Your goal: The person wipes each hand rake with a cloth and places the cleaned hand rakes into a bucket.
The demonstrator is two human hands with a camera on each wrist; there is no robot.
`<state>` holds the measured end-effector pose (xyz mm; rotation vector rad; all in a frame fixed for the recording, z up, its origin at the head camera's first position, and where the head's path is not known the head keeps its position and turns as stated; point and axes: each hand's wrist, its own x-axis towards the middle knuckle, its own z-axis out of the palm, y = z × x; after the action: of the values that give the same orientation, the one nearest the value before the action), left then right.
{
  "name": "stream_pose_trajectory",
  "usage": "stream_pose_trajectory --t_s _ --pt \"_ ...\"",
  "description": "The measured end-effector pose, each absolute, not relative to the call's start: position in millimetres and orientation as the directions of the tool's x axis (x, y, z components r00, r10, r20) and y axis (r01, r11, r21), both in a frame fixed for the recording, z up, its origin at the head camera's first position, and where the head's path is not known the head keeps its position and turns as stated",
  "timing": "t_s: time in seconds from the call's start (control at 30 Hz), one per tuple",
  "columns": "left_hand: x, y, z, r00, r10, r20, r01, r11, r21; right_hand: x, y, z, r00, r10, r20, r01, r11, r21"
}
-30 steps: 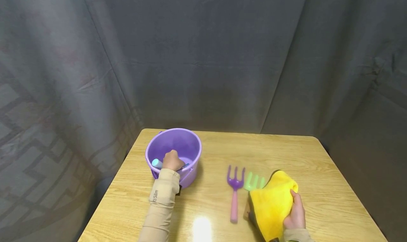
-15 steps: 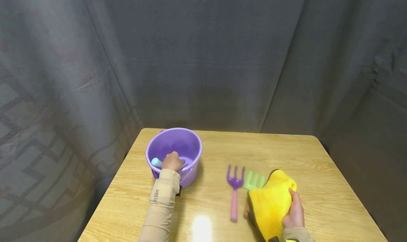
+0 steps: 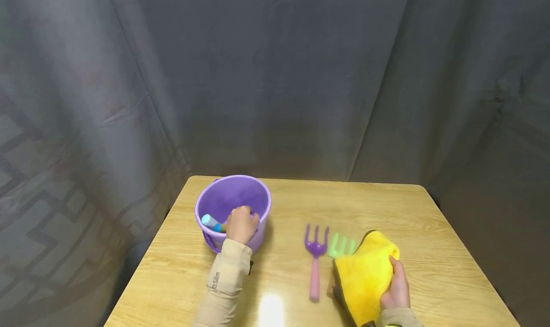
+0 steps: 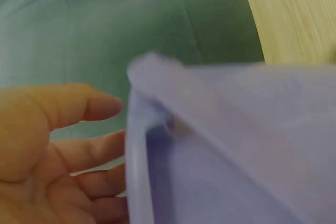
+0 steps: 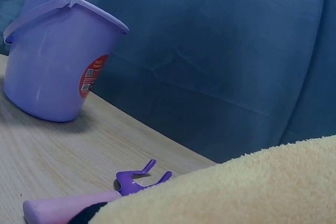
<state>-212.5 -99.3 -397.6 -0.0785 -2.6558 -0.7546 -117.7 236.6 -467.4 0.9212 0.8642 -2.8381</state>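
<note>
My left hand (image 3: 241, 224) is over the near rim of a purple bucket (image 3: 258, 238), its fingers reaching inside. Seen from the left wrist, this hand (image 4: 52, 161) has a straight thumb and loosely bent fingers, with the fingertips hidden behind the bucket's edge; nothing shows in its grasp. A light-blue rounded handle (image 3: 209, 220) leans inside the bucket beside the hand. On the right, my right hand (image 3: 397, 286) grips a folded yellow cloth (image 3: 365, 279) with dark edging, thumb on top. Part of the cloth covers a green toy rake (image 3: 341, 246).
A toy fork (image 3: 315, 250) with purple tines and a pink handle lies on the wooden table (image 3: 292, 198), left of the cloth. Grey curtains (image 3: 275, 88) hang behind the table. In the right wrist view, the bucket's handle (image 5: 37, 19) hangs at its side.
The left hand has shifted right and toward the near rim inside the bucket, exposing more of the light-blue thing. The right hand and cloth have stayed nearly in place.
</note>
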Motion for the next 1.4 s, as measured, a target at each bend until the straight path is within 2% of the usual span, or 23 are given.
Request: stream_pose_trajectory --t_s 0.13,0.27,0.4,0.47,0.6,0.77,0.87,1.0,1.23,1.4 --pt "-209.5 -87.0 -402.6 -0.848 -0.001 0.53 0.308 0.814 0.493 -117.1 236.9 -467.6 -0.829 0.125 -0.546 0.191 -0.853 -0.485" --pt "-208.3 -72.2 -406.8 -0.741 0.004 0.672 0.43 0.771 0.47 -116.7 237.8 -467.1 -0.829 0.113 -0.548 0.193 -0.861 -0.471" --pt "-204.9 -55.4 -415.2 -0.686 0.003 0.727 0.499 0.729 0.468 -116.7 238.6 -466.3 -0.826 0.107 -0.553 0.203 -0.859 -0.47" --pt "-202.9 -46.0 -423.1 -0.694 0.022 0.719 0.515 0.713 0.475 -116.4 239.0 -466.3 -0.824 0.109 -0.556 0.202 -0.861 -0.467" --pt "-198.6 -26.4 -443.4 -0.774 0.091 0.627 0.487 0.718 0.497 -115.9 239.5 -467.0 -0.831 0.104 -0.547 0.197 -0.864 -0.464" --pt "-192.6 -2.5 -472.0 -0.909 0.169 0.38 0.373 0.734 0.567 -114.7 239.3 -469.0 -0.845 0.09 -0.527 0.195 -0.866 -0.46" --pt "-189.3 10.4 -487.5 -0.962 0.194 0.191 0.271 0.732 0.624 -114.6 239.4 -470.2 -0.847 0.082 -0.525 0.197 -0.869 -0.454" --pt "-184.3 23.3 -503.3 -0.979 0.202 0.009 0.165 0.771 0.615 -115.7 239.5 -470.6 -0.839 0.09 -0.536 0.202 -0.864 -0.462" --pt "-181.0 30.2 -525.6 -0.969 0.239 -0.054 0.194 0.883 0.428 -115.9 239.4 -471.6 -0.831 0.097 -0.548 0.229 -0.838 -0.495" --pt "-178.2 32.0 -538.0 -0.971 0.22 -0.096 0.154 0.878 0.454 -115.7 239.2 -472.4 -0.826 0.096 -0.556 0.232 -0.84 -0.49"
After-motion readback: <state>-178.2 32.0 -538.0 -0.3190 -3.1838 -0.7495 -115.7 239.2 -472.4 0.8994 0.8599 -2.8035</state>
